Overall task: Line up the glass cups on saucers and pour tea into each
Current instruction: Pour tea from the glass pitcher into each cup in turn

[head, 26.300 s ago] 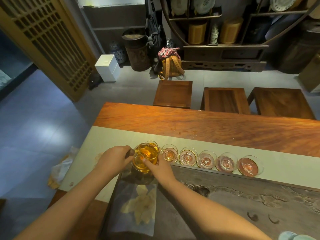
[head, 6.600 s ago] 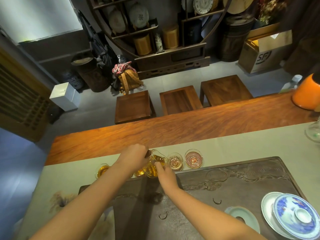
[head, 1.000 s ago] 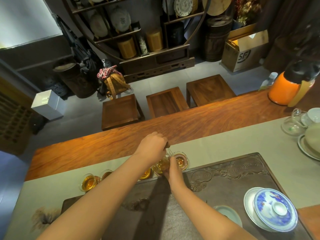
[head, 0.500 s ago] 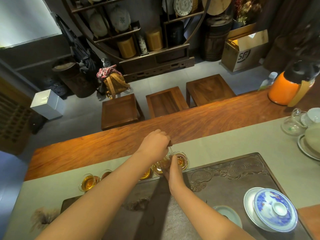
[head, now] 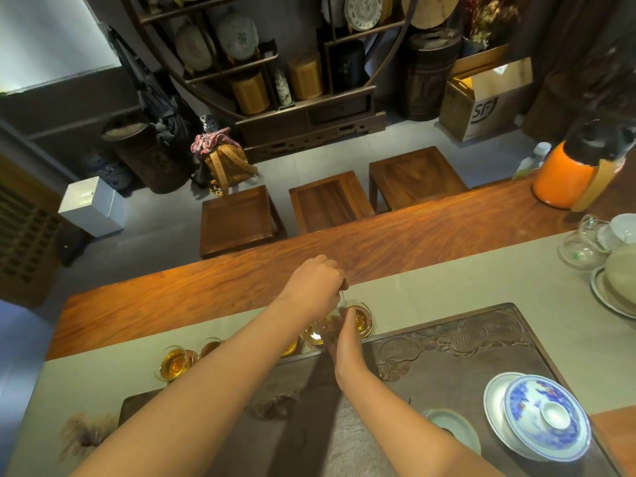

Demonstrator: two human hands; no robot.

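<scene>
A row of small glass cups on saucers runs along the grey runner beside the carved tea tray point(head: 464, 352). The leftmost cup point(head: 173, 363) holds amber tea, and my forearm hides the middle cups. My left hand point(head: 315, 287) grips the handle of a glass pitcher point(head: 328, 321), tipped steeply over the rightmost cup point(head: 361, 320), which holds tea. My right hand point(head: 346, 339) steadies the pitcher from below with its fingertips.
A blue-and-white lidded bowl point(head: 543, 416) on a saucer and a pale green dish point(head: 451, 425) sit on the tray's right end. An orange thermos point(head: 568, 173) and glassware point(head: 581, 246) stand far right. Three wooden stools point(head: 327, 204) line the table's far side.
My left hand has lifted and tipped the pitcher further over the rightmost cup. The tea in the pitcher has dropped to almost nothing.
</scene>
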